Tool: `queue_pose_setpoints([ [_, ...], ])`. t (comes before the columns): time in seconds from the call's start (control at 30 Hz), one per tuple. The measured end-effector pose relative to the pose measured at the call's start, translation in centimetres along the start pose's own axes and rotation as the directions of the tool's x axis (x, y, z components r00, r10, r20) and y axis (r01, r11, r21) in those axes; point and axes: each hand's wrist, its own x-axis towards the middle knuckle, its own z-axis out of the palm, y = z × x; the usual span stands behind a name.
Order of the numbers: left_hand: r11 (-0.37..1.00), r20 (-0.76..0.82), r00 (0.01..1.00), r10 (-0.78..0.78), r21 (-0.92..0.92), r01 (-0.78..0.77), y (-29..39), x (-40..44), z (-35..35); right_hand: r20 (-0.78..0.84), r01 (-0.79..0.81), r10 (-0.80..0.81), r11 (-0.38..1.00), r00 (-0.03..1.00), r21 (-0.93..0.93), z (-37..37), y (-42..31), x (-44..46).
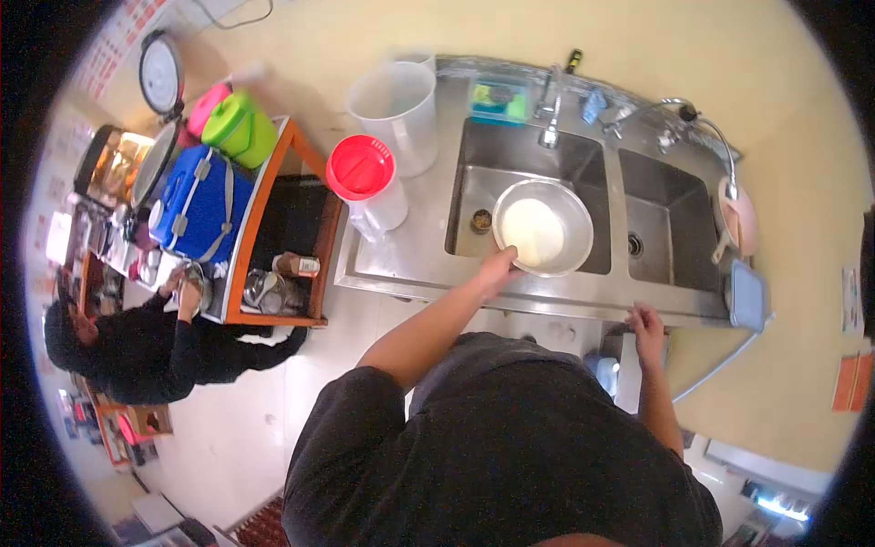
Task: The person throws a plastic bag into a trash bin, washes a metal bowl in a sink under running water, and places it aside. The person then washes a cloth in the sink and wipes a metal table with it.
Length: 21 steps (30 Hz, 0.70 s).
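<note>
1. over the larger basin (519,150), toward its front right corner, the round bowl (574,228) was held by its near left rim; whether its base touched anything could not be told.
2. the left hand (499,272) was closed on that rim, with the fingers mostly hidden. the right hand (647,333) hung near the sink's front edge, fingers loosely bent, nothing visible in it; how far it was closed was unclear.
3. the work in hand seemed to be steadying the bowl at the sink. any shift of it would likely have called for a firm pinch and a level rim, since a one-sided hold could let it tip.
4. the bowl looked shiny and wide-mouthed, with pale, creamy-white contents (532,230) pooled inside; liquid or grains, it was hard to say. the faucet (549,137) stood behind it.
</note>
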Motion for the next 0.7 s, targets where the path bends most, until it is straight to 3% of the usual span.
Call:
queue_pose_setpoints([
  [0.03, 1.0, -0.015, 1.0, 0.008, -0.021, -0.008, -0.2, 1.0, -1.0, 0.022, 0.048, -0.047, 0.998, 0.999, -0.038, 0.7, -1.4, 3.3],
  [0.13, 0.996, -0.092, 0.995, 0.028, -0.083, -0.035, -0.3, 4.5, -3.2, 0.186, 0.035, -0.049, 0.996, 0.981, 0.08, 3.5, -5.5, 13.4],
  [0.33, 0.983, -0.178, 0.984, 0.002, -0.182, -0.035, -0.6, 11.8, -5.0, 0.337, -0.147, 0.064, 0.962, 0.94, 0.229, 10.2, -10.7, 32.6],
  [0.4, 0.995, -0.328, 0.942, -0.065, 0.044, 0.084, 1.4, 10.7, -3.7, 0.449, -0.211, 0.065, 0.936, 0.891, 0.282, 13.0, -9.1, 39.2],
  [0.43, 0.855, -0.2, 0.979, 0.04, 0.514, 0.071, -0.9, 12.3, -5.4, 0.464, -0.197, 0.052, 0.942, 0.884, 0.27, 13.7, -8.9, 41.8],
  [0.47, 0.511, -0.071, 0.995, 0.067, 0.859, 0.027, -2.9, 14.3, -7.4, 0.5, -0.175, 0.018, 0.947, 0.866, 0.268, 15.4, -9.2, 45.4],
  [0.5, 0.75, -0.183, 0.983, 0.031, 0.654, 0.098, -2.7, 14.6, -6.8, 0.543, -0.161, 0.028, 0.967, 0.839, 0.199, 17.0, -5.9, 51.7],
  [0.53, 0.904, -0.336, 0.941, 0.033, 0.413, 0.115, -2.0, 15.0, -5.6, 0.497, -0.179, 0.052, 0.961, 0.866, 0.212, 18.5, -5.1, 55.7],
  [0.57, 0.996, -0.434, 0.9, -0.034, -0.086, -0.004, -1.7, 15.1, -3.7, 0.474, -0.219, 0.102, 0.955, 0.875, 0.199, 21.1, -4.2, 60.1],
  [0.6, 0.893, -0.244, 0.912, 0.329, 0.395, -0.217, -5.1, 18.2, -6.6, 0.54, -0.178, 0.048, 0.965, 0.84, 0.19, 22.6, -0.9, 66.9],
  [0.63, 0.864, -0.238, 0.897, 0.372, 0.441, -0.241, -13.6, 25.2, -11.5, 0.399, -0.002, -0.097, 0.97, 0.912, 0.242, 24.4, -3.3, 66.6],
  [0.67, 0.946, -0.353, 0.926, 0.136, 0.325, -0.015, -9.0, 23.0, -8.4, 0.487, -0.037, -0.093, 0.967, 0.868, 0.251, 26.0, -2.7, 68.7],
  [0.7, 0.963, -0.444, 0.889, -0.109, 0.176, 0.206, -3.3, 20.0, -4.7, 0.551, -0.066, -0.088, 0.965, 0.83, 0.254, 26.6, -1.5, 71.3],
])
